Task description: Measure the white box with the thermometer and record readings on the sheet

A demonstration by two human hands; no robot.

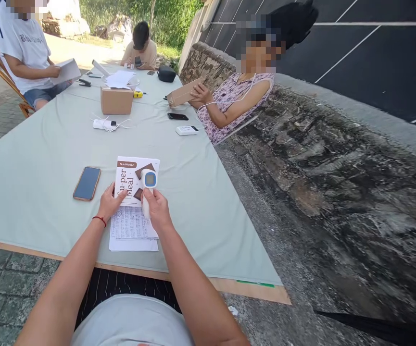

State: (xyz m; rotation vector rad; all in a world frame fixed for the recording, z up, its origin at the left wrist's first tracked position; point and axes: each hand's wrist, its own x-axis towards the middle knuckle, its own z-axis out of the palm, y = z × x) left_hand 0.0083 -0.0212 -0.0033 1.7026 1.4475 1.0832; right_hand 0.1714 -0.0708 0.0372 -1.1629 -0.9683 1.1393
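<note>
At the near end of the table (42,192), the right hand (160,209) is wrapped around the handle of a white handheld device (150,179), thumb over its upper part, its blue-framed screen facing up. The left hand (109,204), with a red cord (100,220) at the wrist, grips the left edge of a white printed pack (124,177), thumb on top; whether the pack is a box or a booklet is hard to tell from this angle. The device stands over the pack's right side. Just below lie handwritten sheets (133,228), and left of the hands rests a phone (87,183).

Farther up the cloth are a white gadget with a cable (103,124), a cardboard box (117,102) beneath loose papers (120,78), a dark phone (178,116) and a small white case (186,130). To the right, a seated person (234,96) holds a brown carton (184,92); at left, another (31,48) holds a white box (68,70). A third person (152,54) sits at the far end, near a black case (166,73).
</note>
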